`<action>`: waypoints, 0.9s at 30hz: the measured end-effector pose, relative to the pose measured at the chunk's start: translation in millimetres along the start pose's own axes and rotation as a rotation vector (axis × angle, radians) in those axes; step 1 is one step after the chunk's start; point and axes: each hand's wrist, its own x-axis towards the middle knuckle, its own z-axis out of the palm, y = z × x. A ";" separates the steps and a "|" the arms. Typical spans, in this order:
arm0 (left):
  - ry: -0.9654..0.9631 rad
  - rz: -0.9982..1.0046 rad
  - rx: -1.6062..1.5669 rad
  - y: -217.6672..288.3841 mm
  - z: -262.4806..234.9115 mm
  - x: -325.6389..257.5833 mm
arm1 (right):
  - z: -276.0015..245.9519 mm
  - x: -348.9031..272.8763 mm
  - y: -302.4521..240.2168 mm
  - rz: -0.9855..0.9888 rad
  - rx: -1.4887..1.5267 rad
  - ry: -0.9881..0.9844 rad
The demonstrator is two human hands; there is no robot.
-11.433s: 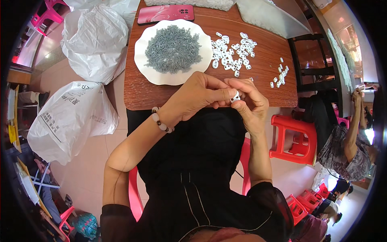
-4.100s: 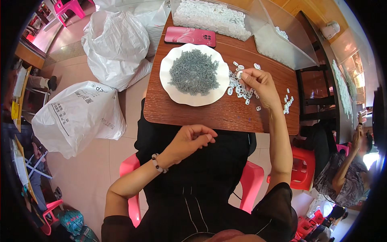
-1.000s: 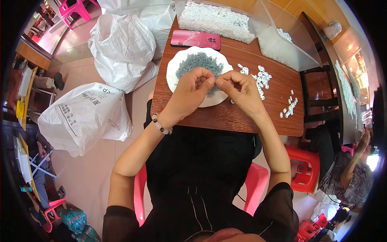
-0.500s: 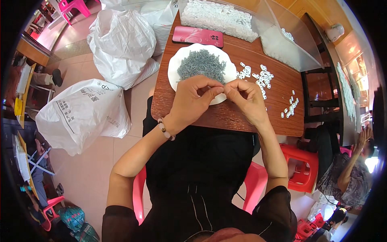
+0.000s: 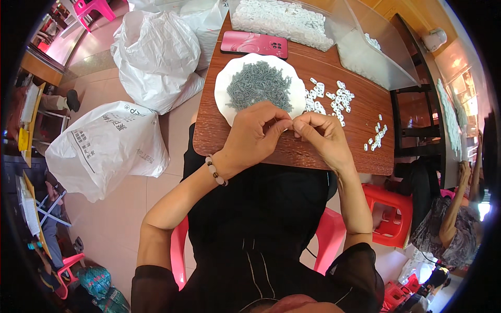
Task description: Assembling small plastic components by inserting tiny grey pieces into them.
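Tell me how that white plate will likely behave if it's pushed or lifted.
The white plate is probably stiff, judging by its wavy outline. Broad and low on the table, it would probably slide rather than tip. Tilting it might spill the loose grey pieces heaped on it.

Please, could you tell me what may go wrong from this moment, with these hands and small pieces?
The left hand and right hand meet near the table's front edge; anything pinched there, too small to make out, might drop onto the lap.

The left hand overlaps the plate's near rim in view; a bump could spill grey pieces.

Loose white pieces beyond the right hand could scatter if brushed.
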 end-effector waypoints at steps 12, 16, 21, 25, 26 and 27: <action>0.061 -0.384 -0.354 -3.1 7.8 -5.1 | 1.5 -13.2 0.6 0.122 0.111 0.173; 0.021 -0.434 -0.460 5.7 12.9 -9.1 | -2.7 -17.8 10.2 0.098 0.125 0.215; 0.018 -0.402 -0.484 6.1 16.8 -11.8 | 3.9 -22.2 5.0 0.086 0.282 0.265; -0.015 -0.430 -0.490 7.0 14.3 -11.3 | 3.2 -23.9 0.9 0.094 0.255 0.234; -0.025 -0.435 -0.504 7.3 14.3 -11.1 | 2.7 -24.2 0.6 0.086 0.240 0.239; -0.025 -0.435 -0.503 7.0 14.6 -11.3 | 3.3 -24.2 0.4 0.086 0.240 0.239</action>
